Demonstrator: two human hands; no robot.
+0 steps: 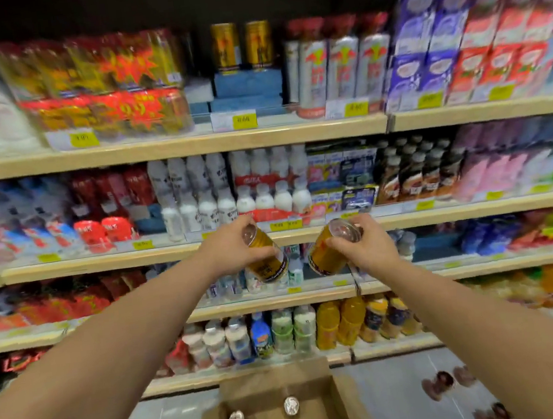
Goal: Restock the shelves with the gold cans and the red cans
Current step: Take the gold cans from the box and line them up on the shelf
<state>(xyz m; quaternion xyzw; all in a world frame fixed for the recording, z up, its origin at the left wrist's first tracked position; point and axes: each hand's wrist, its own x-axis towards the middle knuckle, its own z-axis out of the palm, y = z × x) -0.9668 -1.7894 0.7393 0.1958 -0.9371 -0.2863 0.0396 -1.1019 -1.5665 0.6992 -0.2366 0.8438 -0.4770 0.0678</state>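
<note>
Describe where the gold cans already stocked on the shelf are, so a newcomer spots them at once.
Start at the top shelf, near its middle. Two upright gold cans stand on stacked blue blocks, between red multipacks and tall silver cans. Nothing else in that row is gold and raised.

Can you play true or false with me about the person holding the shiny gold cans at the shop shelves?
1. Each hand holds a gold can. True: the left hand grips one gold can, the right hand another.
2. The held cans stand straight up. False: both are tilted.
3. Two gold cans already stand on the top shelf. True, on blue blocks.
4. The cardboard box on the floor holds no cans. False: can tops show inside.
5. Cans lie on the floor by the box. True: dark ones, at the right.
</note>
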